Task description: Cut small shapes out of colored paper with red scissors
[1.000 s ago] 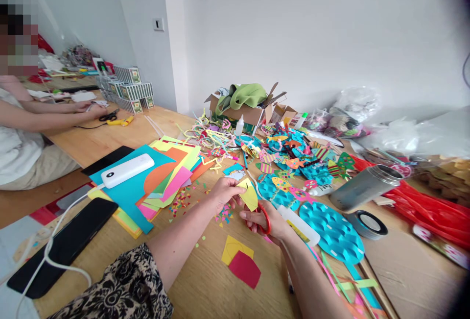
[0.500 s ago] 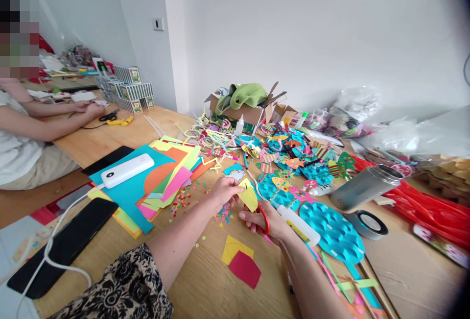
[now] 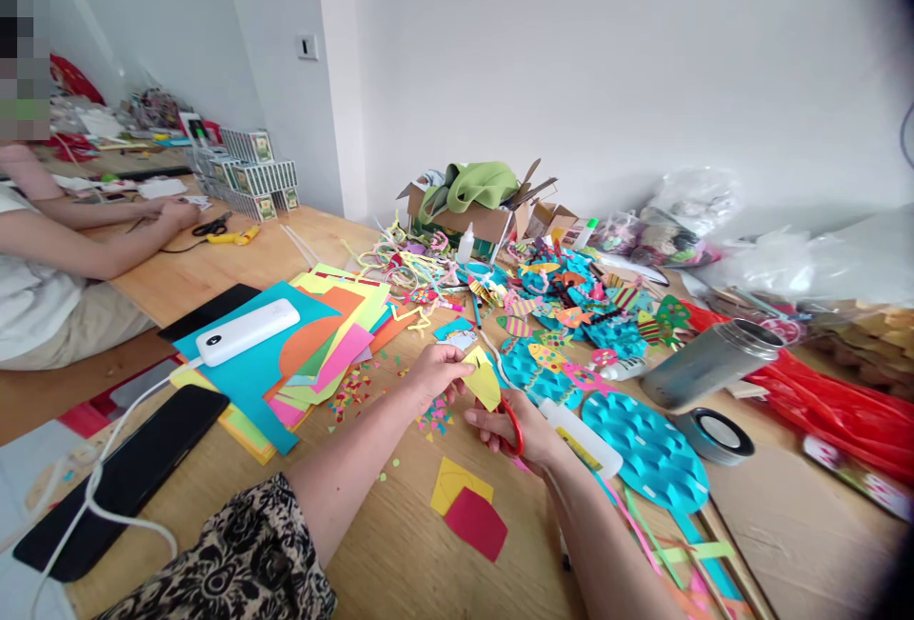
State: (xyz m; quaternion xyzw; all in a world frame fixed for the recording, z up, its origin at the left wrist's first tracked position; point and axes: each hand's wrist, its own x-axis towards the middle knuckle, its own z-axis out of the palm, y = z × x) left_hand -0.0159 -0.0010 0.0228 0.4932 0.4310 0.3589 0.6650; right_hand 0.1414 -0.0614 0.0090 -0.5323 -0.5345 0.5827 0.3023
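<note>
Between thumb and fingers, my left hand (image 3: 444, 374) pinches a small piece of yellow paper (image 3: 483, 382) above the wooden table. My right hand (image 3: 508, 428) is closed around red-handled scissors (image 3: 512, 426), close against the paper's lower right edge; the blades are mostly hidden. Below the hands, a dark red paper piece (image 3: 477, 525) overlaps another yellow piece (image 3: 457, 482) that bears a drawn curved line. Tiny paper clippings (image 3: 349, 393) are scattered left of my hands.
A stack of coloured paper with a white power bank (image 3: 248, 330) lies left, beside a black phone (image 3: 121, 482). Right are a glue bottle (image 3: 582, 439), a blue bumpy disc (image 3: 649, 453) and a steel flask (image 3: 714, 363). Paper fish pile up behind. Another person's hands (image 3: 175, 212) work far left.
My hands, the scissors and the yellow paper look almost unmoved. The other person at the far left has shifted slightly to the left.
</note>
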